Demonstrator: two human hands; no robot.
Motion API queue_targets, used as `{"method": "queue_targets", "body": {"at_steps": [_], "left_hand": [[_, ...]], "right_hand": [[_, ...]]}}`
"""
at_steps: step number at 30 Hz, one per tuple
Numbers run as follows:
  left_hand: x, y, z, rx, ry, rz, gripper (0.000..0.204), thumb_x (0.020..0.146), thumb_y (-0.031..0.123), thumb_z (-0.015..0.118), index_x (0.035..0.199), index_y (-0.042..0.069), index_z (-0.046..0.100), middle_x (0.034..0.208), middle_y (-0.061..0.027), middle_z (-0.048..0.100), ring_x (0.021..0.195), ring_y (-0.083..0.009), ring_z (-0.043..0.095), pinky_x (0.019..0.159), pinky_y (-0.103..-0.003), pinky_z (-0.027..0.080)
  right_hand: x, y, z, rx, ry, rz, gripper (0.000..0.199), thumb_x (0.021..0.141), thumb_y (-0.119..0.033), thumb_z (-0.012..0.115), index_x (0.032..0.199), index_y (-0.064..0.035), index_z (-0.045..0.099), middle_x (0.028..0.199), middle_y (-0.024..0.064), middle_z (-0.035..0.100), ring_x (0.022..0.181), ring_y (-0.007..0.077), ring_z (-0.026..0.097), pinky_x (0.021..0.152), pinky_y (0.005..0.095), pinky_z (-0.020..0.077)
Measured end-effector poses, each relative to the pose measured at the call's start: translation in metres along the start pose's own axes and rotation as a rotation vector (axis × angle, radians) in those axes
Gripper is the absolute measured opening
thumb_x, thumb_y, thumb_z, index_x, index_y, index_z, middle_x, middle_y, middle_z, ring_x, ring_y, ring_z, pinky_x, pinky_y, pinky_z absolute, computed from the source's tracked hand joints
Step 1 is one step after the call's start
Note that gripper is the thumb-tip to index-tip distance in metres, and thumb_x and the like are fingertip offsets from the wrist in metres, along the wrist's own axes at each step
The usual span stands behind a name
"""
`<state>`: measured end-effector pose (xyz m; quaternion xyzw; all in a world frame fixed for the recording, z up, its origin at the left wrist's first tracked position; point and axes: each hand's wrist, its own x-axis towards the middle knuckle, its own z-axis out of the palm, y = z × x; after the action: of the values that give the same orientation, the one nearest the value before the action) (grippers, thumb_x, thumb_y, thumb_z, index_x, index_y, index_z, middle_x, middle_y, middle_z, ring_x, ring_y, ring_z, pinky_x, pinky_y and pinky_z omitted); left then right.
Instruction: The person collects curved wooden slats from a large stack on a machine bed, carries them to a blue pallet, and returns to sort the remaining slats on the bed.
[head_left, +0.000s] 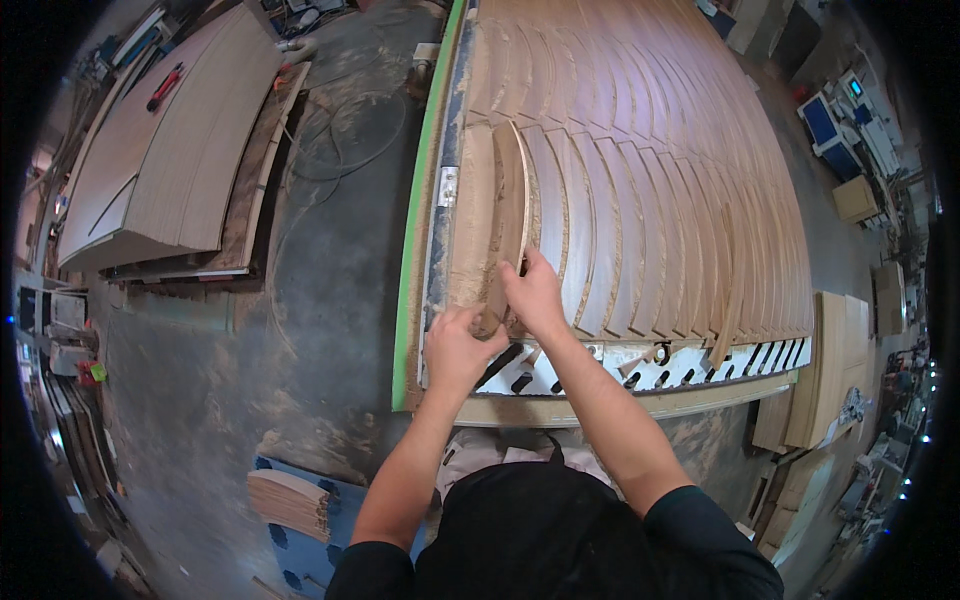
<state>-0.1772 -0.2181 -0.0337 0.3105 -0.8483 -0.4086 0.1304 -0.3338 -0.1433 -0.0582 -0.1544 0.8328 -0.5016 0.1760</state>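
Observation:
A curved wooden slat (pixel 513 195) stands tilted up on its edge at the left side of a large cut wooden sheet (pixel 640 90). My right hand (pixel 535 295) grips it near its lower end, thumb and fingers closed about the wood. At the near end, my left hand (pixel 462 345) is closed round the slat's tip. Beside the slat lies a sawdust-covered strip of the bed (pixel 470 215). To the right, rows of matching curved slats (pixel 610 230) lie in the sheet, with sawdust in the cuts between them.
A slotted white edge (pixel 650 375) runs along the bed's near side, with a thin offcut (pixel 722 345) hanging over it. Plywood sheets (pixel 190 150) are stacked at left, a red tool (pixel 165 88) on top. Curved pieces (pixel 290 505) sit on a blue surface below.

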Motion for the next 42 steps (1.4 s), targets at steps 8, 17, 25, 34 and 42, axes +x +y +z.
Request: {"method": "queue_targets", "body": {"at_steps": [8,17,25,34,42], "left_hand": [[-0.046,-0.029,-0.002,-0.13,-0.122,-0.142,0.051,0.098,0.049,0.078,0.123,0.005,0.083,0.119,-0.0167,0.082,0.115,-0.0375,0.075,0.102,-0.048,0.058],[-0.048,-0.038,0.001,-0.318,-0.052,-0.167,0.036,0.104,0.029,0.076,0.128,0.003,0.08,0.115,-0.0166,0.081,0.095,-0.0263,0.078,0.086,-0.041,0.06],[-0.043,0.012,0.056,-0.392,-0.191,-0.043,0.033,0.106,0.02,0.075,0.131,0.0,0.078,0.114,-0.0158,0.08,0.096,-0.0223,0.075,0.087,-0.036,0.06],[-0.052,0.063,0.09,-0.302,-0.244,0.014,0.029,0.106,0.013,0.072,0.13,-0.002,0.078,0.12,-0.0151,0.078,0.102,-0.0216,0.073,0.092,-0.034,0.059],[-0.053,0.047,0.09,-0.291,-0.178,-0.071,0.031,0.105,0.013,0.073,0.131,-0.002,0.076,0.118,-0.0138,0.077,0.101,-0.022,0.073,0.091,-0.034,0.059]], "right_hand": [[-0.026,-0.03,-0.004,-0.467,0.059,-0.207,0.023,0.096,-0.018,0.073,0.097,0.0029,0.062,0.078,0.0292,0.069,0.078,0.0537,0.07,0.071,0.0575,0.0558],[-0.04,0.004,-0.043,0.523,-0.122,0.227,0.026,0.107,-0.011,0.071,0.128,0.0044,0.071,0.103,0.0143,0.082,0.09,0.022,0.078,0.083,0.0382,0.0611],[-0.093,0.03,-0.162,0.706,-0.103,0.279,0.047,0.111,-0.006,0.068,0.156,0.0034,0.058,0.13,0.0105,0.078,0.114,0.0135,0.072,0.099,0.0318,0.0576],[-0.116,0.113,-0.321,0.477,0.376,0.17,0.09,0.092,-0.017,0.092,0.167,0.0016,0.046,0.141,0.0186,0.071,0.125,0.0259,0.07,0.109,0.0367,0.0551],[-0.073,0.209,-0.411,-0.147,0.687,0.275,0.072,0.084,-0.016,0.076,0.151,0.002,0.06,0.137,0.0272,0.069,0.125,0.0421,0.07,0.112,0.0495,0.0546]]}}
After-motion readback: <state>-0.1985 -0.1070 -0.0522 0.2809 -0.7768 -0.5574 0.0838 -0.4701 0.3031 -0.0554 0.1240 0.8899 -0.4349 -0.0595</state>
